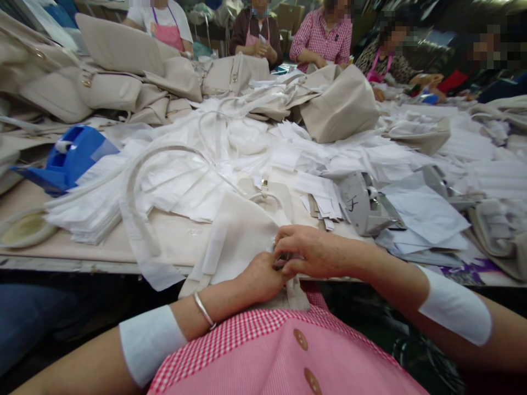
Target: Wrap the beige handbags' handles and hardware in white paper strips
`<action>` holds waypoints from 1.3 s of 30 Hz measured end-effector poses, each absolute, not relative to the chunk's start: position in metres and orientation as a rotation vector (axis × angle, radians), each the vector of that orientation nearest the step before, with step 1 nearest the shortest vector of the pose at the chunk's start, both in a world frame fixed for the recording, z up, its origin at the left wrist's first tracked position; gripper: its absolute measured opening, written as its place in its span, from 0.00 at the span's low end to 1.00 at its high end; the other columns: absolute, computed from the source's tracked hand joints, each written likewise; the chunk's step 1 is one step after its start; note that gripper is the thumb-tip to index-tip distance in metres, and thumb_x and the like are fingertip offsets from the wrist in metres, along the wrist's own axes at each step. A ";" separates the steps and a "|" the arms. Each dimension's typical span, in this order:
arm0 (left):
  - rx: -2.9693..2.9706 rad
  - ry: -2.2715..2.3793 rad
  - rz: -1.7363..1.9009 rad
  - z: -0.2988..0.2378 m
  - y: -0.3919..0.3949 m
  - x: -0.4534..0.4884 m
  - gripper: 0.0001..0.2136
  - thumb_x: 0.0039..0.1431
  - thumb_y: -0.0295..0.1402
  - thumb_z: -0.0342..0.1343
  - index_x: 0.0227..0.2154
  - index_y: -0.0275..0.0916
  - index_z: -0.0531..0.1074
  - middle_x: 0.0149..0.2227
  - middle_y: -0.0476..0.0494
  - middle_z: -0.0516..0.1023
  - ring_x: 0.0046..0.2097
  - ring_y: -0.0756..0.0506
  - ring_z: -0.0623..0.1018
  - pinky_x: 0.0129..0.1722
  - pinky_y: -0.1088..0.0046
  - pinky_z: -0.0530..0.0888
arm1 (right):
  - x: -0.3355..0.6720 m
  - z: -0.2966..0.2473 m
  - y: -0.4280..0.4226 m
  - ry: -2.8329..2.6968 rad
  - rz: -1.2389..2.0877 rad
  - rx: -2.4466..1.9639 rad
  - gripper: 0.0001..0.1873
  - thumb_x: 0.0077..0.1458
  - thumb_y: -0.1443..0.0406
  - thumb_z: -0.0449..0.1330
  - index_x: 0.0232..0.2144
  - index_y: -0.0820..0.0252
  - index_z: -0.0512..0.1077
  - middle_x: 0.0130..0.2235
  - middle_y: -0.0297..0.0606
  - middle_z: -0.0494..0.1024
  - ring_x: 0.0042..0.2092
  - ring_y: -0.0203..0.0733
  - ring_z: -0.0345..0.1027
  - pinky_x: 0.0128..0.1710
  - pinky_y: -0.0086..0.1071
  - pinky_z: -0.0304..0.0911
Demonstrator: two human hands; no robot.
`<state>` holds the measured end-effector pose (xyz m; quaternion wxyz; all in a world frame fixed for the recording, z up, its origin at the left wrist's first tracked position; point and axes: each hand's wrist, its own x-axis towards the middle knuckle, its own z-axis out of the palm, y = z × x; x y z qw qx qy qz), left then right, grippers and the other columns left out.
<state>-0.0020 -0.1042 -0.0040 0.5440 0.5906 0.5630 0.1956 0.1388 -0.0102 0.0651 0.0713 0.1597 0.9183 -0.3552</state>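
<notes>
lower centre of the frame: left hand [259, 281] curled tight on the edge of the cream bag [241, 233], right hand [309, 252] meeting it, fingertips pinched on the white wrapping [214, 247] (exact grip half hidden). bag lies at the table [102, 249] edge, blue tape dispenser [68, 159] far left.

Five people [321, 33] sat across the table [102, 247]; one blue tape dispenser [69, 156], one grey dispenser [362, 206], two apron buttons [300, 339], one bracelet [203, 310], one nearest cream bag [242, 236].
</notes>
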 end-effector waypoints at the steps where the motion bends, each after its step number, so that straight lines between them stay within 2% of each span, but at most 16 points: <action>1: 1.386 1.331 0.465 -0.004 -0.105 -0.002 0.11 0.58 0.38 0.51 0.26 0.37 0.73 0.23 0.51 0.71 0.26 0.50 0.67 0.27 0.74 0.63 | 0.138 0.065 -0.010 2.757 -1.050 0.452 0.07 0.53 0.69 0.63 0.36 0.63 0.77 0.41 0.43 0.74 0.42 0.42 0.69 0.45 0.35 0.64; 5: 1.326 1.249 0.487 -0.003 -0.106 -0.007 0.16 0.60 0.41 0.50 0.22 0.37 0.69 0.20 0.53 0.64 0.24 0.52 0.61 0.25 0.75 0.60 | 0.144 0.061 -0.009 2.776 -1.056 0.431 0.16 0.51 0.74 0.61 0.44 0.64 0.73 0.43 0.44 0.75 0.45 0.42 0.68 0.47 0.36 0.63; 7: 1.308 1.222 0.480 -0.003 -0.106 -0.009 0.17 0.60 0.42 0.50 0.21 0.37 0.69 0.20 0.53 0.64 0.24 0.52 0.61 0.25 0.75 0.59 | 0.153 0.062 -0.008 2.803 -1.059 0.447 0.20 0.50 0.72 0.63 0.48 0.64 0.70 0.45 0.45 0.75 0.46 0.44 0.68 0.47 0.37 0.63; 11: 1.224 1.220 0.424 -0.008 -0.104 -0.011 0.16 0.59 0.43 0.51 0.26 0.36 0.72 0.22 0.51 0.67 0.26 0.50 0.65 0.25 0.74 0.61 | 0.167 0.060 -0.007 2.933 -0.943 0.230 0.22 0.51 0.65 0.66 0.49 0.61 0.68 0.53 0.46 0.73 0.52 0.46 0.65 0.54 0.41 0.58; 16: 1.127 1.103 0.530 -0.013 -0.103 -0.011 0.16 0.58 0.46 0.53 0.37 0.37 0.72 0.32 0.48 0.72 0.29 0.50 0.68 0.27 0.75 0.67 | 0.168 0.042 -0.007 3.109 -0.557 0.096 0.20 0.59 0.61 0.59 0.53 0.59 0.68 0.54 0.44 0.74 0.49 0.45 0.65 0.50 0.41 0.55; 23: 1.183 1.108 0.454 -0.009 -0.105 -0.012 0.17 0.60 0.46 0.49 0.26 0.37 0.68 0.24 0.51 0.68 0.26 0.50 0.68 0.27 0.75 0.66 | 0.169 0.022 -0.011 3.234 -0.347 0.071 0.12 0.64 0.62 0.53 0.44 0.61 0.73 0.44 0.44 0.77 0.44 0.43 0.64 0.47 0.39 0.54; 28: 1.243 1.144 0.438 -0.004 -0.104 -0.009 0.18 0.61 0.46 0.47 0.23 0.38 0.67 0.22 0.51 0.68 0.25 0.50 0.68 0.26 0.75 0.65 | 0.173 0.017 -0.015 3.242 -0.483 0.111 0.10 0.63 0.63 0.54 0.40 0.62 0.74 0.41 0.43 0.78 0.43 0.43 0.64 0.47 0.40 0.55; 34: 1.208 1.254 0.459 -0.005 -0.104 -0.007 0.16 0.59 0.45 0.50 0.26 0.37 0.71 0.23 0.52 0.69 0.25 0.50 0.67 0.25 0.75 0.63 | 0.173 0.038 -0.013 3.055 -1.003 0.244 0.13 0.57 0.67 0.60 0.45 0.63 0.74 0.48 0.45 0.76 0.50 0.44 0.66 0.54 0.41 0.57; 37: 1.264 1.307 0.437 -0.006 -0.104 -0.006 0.16 0.58 0.44 0.51 0.25 0.36 0.72 0.22 0.51 0.69 0.26 0.50 0.66 0.26 0.75 0.62 | 0.163 0.047 -0.017 2.955 -1.187 0.512 0.11 0.56 0.62 0.63 0.39 0.63 0.77 0.42 0.44 0.76 0.44 0.42 0.68 0.48 0.37 0.62; 39: 1.319 1.336 0.396 -0.006 -0.103 -0.006 0.14 0.57 0.41 0.52 0.25 0.36 0.73 0.22 0.51 0.70 0.26 0.50 0.66 0.27 0.74 0.62 | 0.155 0.047 -0.023 2.911 -1.218 0.709 0.08 0.53 0.63 0.66 0.33 0.63 0.78 0.37 0.41 0.75 0.39 0.40 0.68 0.41 0.34 0.64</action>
